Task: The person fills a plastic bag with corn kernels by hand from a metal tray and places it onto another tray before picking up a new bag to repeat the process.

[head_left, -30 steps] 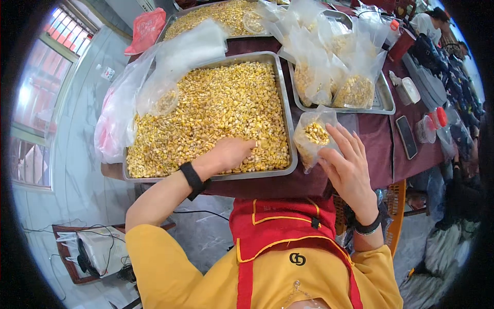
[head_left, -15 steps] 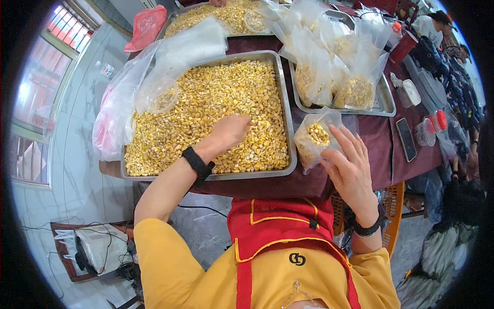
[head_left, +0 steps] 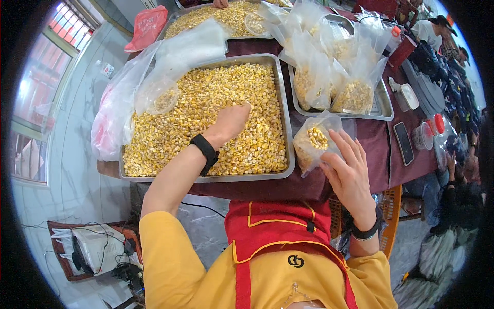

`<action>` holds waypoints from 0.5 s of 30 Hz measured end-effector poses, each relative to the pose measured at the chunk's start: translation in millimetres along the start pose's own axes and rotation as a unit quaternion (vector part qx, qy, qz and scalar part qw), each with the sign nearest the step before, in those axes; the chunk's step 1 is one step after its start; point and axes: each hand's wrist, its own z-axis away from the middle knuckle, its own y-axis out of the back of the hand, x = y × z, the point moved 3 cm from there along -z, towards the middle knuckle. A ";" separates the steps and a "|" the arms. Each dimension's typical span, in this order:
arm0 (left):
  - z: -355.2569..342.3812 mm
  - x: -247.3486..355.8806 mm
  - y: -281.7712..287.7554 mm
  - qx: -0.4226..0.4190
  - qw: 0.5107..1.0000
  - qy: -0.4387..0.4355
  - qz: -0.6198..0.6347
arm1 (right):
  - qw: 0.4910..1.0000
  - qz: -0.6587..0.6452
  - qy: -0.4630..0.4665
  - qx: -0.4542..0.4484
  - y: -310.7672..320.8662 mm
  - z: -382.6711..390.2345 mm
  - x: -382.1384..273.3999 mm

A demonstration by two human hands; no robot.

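A large metal tray (head_left: 289,129) is spread with yellow corn kernels (head_left: 221,85). Over its right half my left hand (head_left: 230,123) is closed, fingertips together; whatever is in them is too small to make out. Just right of the tray, my right hand (head_left: 351,170) grips the side of a clear plastic bag (head_left: 307,154). That bag stands on the table with its mouth open, and kernels show inside. A clear round plastic bowl (head_left: 163,100) lies on the kernels at the tray's left side.
Behind the right hand, another metal tray (head_left: 383,110) holds several filled plastic bags (head_left: 355,92). A phone (head_left: 404,143) and a red-lidded jar (head_left: 423,135) lie farther right. Flat empty bags (head_left: 193,44) cover the tray's far left corner. Another person's hand (head_left: 221,3) reaches the far kernel tray (head_left: 206,20).
My left hand has shifted slightly farther from me over the kernels, still closed. My right hand keeps its hold on the bag, nearly in place.
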 end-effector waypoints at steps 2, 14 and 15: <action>1.1 -11.4 1.0 0.040 0.996 -0.031 0.069 | 1.000 0.000 -0.002 0.002 1.1 1.1 2.2; 12.1 -9.6 10.6 -0.096 0.752 0.018 0.652 | 0.999 -0.003 0.004 0.033 3.2 1.1 9.8; 15.0 0.6 18.1 -0.094 0.794 0.027 0.600 | 0.999 -0.022 0.002 0.027 3.3 1.8 11.9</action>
